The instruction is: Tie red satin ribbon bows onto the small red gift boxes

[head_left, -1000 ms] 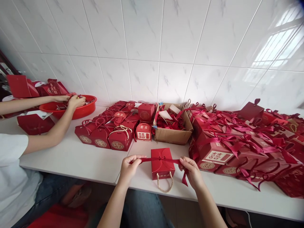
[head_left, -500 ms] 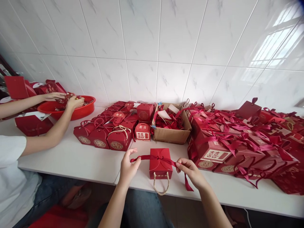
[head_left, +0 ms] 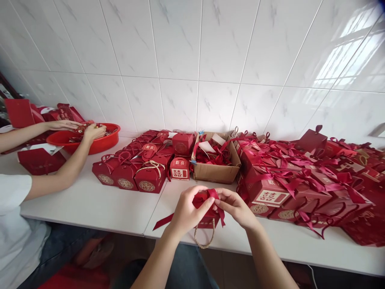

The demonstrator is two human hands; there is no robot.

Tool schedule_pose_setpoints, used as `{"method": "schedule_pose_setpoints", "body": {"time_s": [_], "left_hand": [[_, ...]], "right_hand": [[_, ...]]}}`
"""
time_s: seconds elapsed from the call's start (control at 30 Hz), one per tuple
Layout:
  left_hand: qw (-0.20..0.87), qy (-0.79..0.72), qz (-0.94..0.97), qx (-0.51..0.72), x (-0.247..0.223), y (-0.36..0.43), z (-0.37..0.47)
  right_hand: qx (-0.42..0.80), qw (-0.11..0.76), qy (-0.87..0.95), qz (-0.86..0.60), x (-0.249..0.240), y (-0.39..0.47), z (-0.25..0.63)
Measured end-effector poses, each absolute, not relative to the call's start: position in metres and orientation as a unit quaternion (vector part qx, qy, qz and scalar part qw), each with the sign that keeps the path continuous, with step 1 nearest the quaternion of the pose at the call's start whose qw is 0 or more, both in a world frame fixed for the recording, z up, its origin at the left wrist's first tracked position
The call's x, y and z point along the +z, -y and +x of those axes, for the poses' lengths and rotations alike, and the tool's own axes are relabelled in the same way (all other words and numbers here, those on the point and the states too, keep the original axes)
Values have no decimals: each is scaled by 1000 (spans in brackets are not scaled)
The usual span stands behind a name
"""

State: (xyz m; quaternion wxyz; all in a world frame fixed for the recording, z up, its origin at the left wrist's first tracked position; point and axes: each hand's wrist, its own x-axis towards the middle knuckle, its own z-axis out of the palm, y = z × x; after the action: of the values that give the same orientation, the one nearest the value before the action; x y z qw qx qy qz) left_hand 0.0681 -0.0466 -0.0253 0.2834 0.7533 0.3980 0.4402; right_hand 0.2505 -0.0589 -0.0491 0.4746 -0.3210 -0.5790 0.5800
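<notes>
A small red box (head_left: 207, 222) with a beige rope handle (head_left: 204, 244) stands near the table's front edge, its top mostly covered by my hands. My left hand (head_left: 192, 210) pinches the dark red ribbon (head_left: 213, 194) over the box lid. From the other side, my right hand (head_left: 233, 204) grips the same ribbon, its fingertips close to those of my left hand. A loop of ribbon rises between them. One loose ribbon end sticks out to the left of my left wrist, and another hangs at the box's right side.
Behind the box stands a cardboard carton (head_left: 216, 172) of ribbons and tags. Closed red boxes (head_left: 124, 176) are grouped left of it, and ribboned boxes (head_left: 270, 192) are piled at right. At far left, a person's hands work over a red basin (head_left: 105, 142).
Both my hands have come together over the box, where they were apart with the ribbon stretched between them. The ribbon is now looped above the lid.
</notes>
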Motion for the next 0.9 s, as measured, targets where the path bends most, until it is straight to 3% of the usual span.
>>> {"method": "schedule_pose_setpoints", "body": {"time_s": [0.57,0.9], "left_hand": [[317,-455,678,482,-46,27,60],[482,-497,620,369,-83,24,36]], "right_hand": [[479,507,575,-428,-61,51,234],[503,470,602,-406,-59,51,227]]}}
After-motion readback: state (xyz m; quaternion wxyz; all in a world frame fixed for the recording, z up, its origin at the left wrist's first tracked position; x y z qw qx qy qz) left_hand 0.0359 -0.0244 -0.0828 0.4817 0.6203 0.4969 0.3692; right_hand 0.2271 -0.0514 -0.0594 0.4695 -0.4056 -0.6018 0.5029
